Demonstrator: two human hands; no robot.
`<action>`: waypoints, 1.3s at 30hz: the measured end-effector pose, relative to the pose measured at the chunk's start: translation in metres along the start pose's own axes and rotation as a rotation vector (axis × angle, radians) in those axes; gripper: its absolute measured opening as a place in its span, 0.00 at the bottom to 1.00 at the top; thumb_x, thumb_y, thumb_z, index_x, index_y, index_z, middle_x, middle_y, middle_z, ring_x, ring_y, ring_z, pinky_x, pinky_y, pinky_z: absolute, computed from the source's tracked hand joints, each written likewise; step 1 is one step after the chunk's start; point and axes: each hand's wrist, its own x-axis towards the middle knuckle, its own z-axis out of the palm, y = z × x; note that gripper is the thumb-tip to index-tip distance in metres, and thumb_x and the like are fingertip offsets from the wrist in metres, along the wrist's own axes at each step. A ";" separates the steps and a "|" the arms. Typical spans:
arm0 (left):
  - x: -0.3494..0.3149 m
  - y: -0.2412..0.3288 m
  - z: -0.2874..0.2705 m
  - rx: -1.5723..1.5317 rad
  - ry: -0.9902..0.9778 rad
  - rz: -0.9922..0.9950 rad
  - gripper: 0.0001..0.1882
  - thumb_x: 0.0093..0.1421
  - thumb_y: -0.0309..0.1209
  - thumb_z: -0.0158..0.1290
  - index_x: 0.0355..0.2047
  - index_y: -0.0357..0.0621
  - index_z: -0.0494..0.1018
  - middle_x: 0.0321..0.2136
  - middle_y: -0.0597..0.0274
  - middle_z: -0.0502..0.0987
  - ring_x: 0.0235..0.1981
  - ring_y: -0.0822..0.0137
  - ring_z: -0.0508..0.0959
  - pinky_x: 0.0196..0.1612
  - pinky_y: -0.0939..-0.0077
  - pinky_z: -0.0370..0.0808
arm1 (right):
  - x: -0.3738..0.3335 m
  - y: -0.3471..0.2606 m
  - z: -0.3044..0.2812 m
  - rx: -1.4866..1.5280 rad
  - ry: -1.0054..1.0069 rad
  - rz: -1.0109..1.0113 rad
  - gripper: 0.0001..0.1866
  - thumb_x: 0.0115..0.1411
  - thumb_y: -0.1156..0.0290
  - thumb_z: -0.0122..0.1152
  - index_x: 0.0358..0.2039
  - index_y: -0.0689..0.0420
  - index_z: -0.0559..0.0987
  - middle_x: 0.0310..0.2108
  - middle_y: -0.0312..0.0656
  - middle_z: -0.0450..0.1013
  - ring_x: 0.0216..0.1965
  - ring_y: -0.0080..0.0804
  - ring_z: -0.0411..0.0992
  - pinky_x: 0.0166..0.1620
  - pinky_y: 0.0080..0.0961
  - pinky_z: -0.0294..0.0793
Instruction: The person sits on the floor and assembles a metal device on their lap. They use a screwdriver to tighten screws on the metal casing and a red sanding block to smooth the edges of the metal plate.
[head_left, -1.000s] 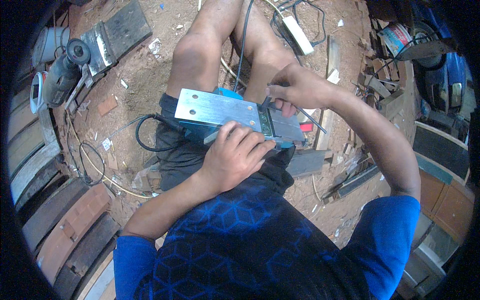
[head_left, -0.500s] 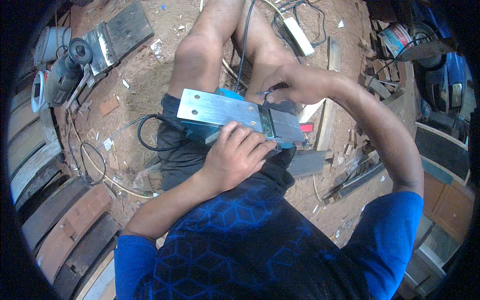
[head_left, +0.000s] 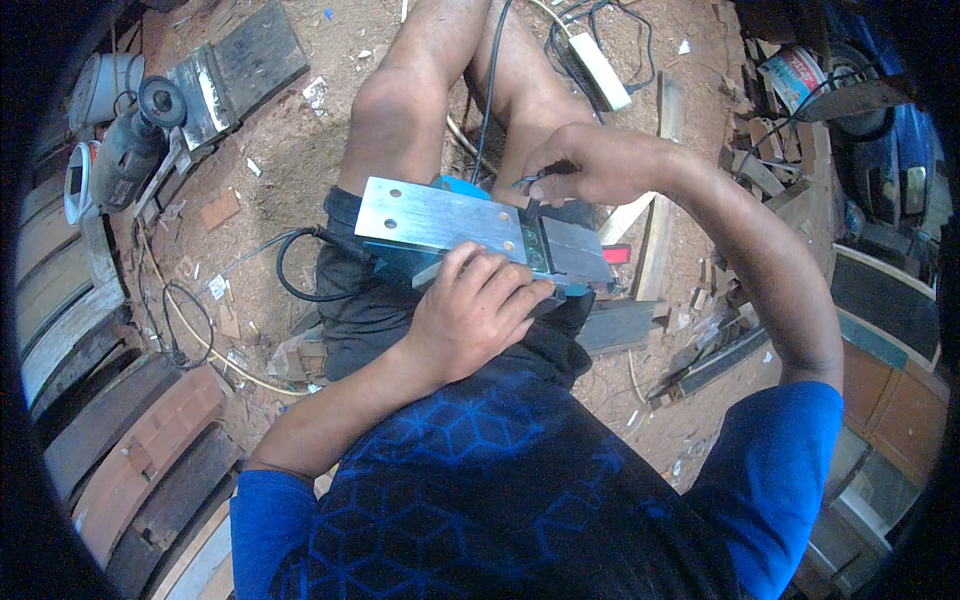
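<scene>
Turned since a second ago, one thin dark tool [head_left: 527, 181] is pinched in the right hand [head_left: 588, 172]. One blue planer [head_left: 400, 263], with four holes in its shiny plate [head_left: 440, 216], is held on the lap [head_left: 350, 335] by the left hand [head_left: 475, 310], fingers bent over its side.

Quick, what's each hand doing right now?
Left hand: closed over the near side of the upturned planer.
Right hand: closed, pinching a small dark tool.

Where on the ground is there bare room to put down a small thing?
Mostly bare dirt lies between the left knee and the dark board, with few scraps. A narrower patch separates the pale plank from the wood offcuts. It is crowded around the grinder and among those offcuts.
</scene>
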 end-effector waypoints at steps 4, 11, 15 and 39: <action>0.000 -0.001 0.000 0.013 0.002 -0.006 0.28 0.50 0.41 0.69 0.52 0.53 0.81 0.42 0.66 0.75 0.48 0.59 0.73 0.60 0.53 0.67 | -0.011 0.015 -0.007 0.134 0.131 0.072 0.16 0.69 0.65 0.65 0.50 0.64 0.84 0.37 0.44 0.84 0.38 0.28 0.79 0.45 0.29 0.78; 0.005 -0.002 -0.001 -0.009 0.012 0.007 0.29 0.50 0.42 0.70 0.53 0.53 0.80 0.42 0.64 0.75 0.49 0.57 0.73 0.60 0.51 0.67 | -0.081 0.133 0.078 0.202 1.021 0.434 0.17 0.70 0.65 0.64 0.50 0.66 0.84 0.37 0.45 0.83 0.37 0.31 0.78 0.43 0.33 0.77; 0.012 -0.007 -0.010 -0.076 -0.038 0.025 0.27 0.53 0.44 0.69 0.52 0.49 0.80 0.44 0.58 0.76 0.50 0.54 0.75 0.59 0.52 0.69 | -0.092 0.195 0.179 -0.183 1.164 0.626 0.14 0.65 0.70 0.63 0.48 0.63 0.85 0.34 0.55 0.79 0.38 0.56 0.78 0.44 0.46 0.76; 0.015 -0.018 -0.081 -0.031 -0.401 -0.510 0.32 0.62 0.52 0.63 0.49 0.31 0.74 0.46 0.34 0.75 0.50 0.39 0.74 0.55 0.51 0.72 | -0.048 -0.099 0.239 1.557 1.060 0.205 0.36 0.78 0.45 0.46 0.78 0.48 0.53 0.66 0.40 0.65 0.64 0.33 0.65 0.62 0.38 0.73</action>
